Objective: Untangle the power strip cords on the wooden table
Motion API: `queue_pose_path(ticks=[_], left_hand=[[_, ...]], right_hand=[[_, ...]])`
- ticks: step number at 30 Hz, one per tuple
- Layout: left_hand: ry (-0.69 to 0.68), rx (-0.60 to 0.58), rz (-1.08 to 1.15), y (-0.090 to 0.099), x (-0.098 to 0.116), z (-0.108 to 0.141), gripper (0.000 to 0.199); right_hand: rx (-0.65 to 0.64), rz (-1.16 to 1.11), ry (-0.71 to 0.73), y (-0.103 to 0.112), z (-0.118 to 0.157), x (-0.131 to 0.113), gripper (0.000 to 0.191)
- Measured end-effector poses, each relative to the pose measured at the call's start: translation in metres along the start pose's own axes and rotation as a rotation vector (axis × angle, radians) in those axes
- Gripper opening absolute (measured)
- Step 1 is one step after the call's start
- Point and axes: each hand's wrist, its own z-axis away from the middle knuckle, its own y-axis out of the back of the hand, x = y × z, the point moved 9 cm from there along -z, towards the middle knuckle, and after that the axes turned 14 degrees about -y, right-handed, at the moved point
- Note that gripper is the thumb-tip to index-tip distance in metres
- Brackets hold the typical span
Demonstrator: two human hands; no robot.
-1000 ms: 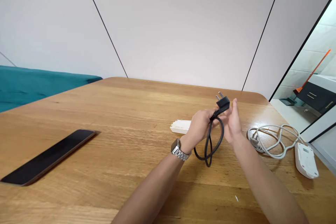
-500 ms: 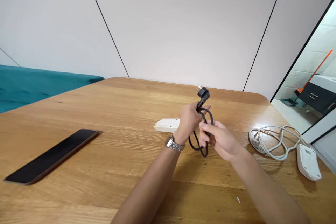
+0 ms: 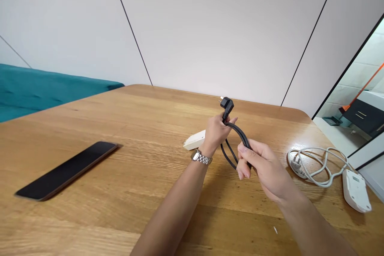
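My left hand (image 3: 216,132), with a metal watch (image 3: 201,157) on its wrist, is closed around a black power cord (image 3: 238,131) just below its plug (image 3: 227,105). The plug points up and to the left, prongs outward. To the right, my right hand (image 3: 259,164) grips the looped strands of the same cord, fingers wrapped round them. Part of the loop hangs between the two hands. Behind my left wrist lies a white power strip (image 3: 194,140), its right part hidden by my hand.
A black flat tablet-like slab (image 3: 67,170) lies on the wooden table (image 3: 120,208) at the left. On the right are a coiled white cord (image 3: 322,184) with its plug (image 3: 296,164) and a white power strip (image 3: 357,190). A teal sofa (image 3: 54,92) stands beyond the left edge.
My right hand has moved right and slightly down, drawing the cord's loop out straighter from my left hand. The white power strip behind my wrist has turned. The view has shifted slightly.
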Motion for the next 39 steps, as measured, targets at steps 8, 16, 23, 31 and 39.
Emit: queue_pose_path(ticks=[8, 16, 23, 31, 39], left_hand=[[0.216, -0.099, 0.33, -0.016, -0.005, 0.006, 0.039], [0.309, -0.228, 0.914, -0.03, 0.032, 0.012, 0.048], [0.315, -0.055, 1.184, -0.024, 0.041, 0.007, 0.057], [0.582, 0.17, 1.643, -0.036, 0.031, 0.012, 0.046], [0.66, 0.225, 1.692, -0.051, 0.014, 0.017, 0.045]], right_hand=[[0.095, -0.322, 0.017, 0.022, -0.011, -0.001, 0.041], [0.422, -0.483, 0.156, 0.075, -0.023, 0.003, 0.045], [0.361, -0.548, 0.25, 0.082, -0.043, 0.015, 0.051], [0.2, 0.06, 0.288, 0.06, -0.06, 0.025, 0.06], [-0.113, 0.118, -0.045, 0.049, -0.073, 0.059, 0.08]])
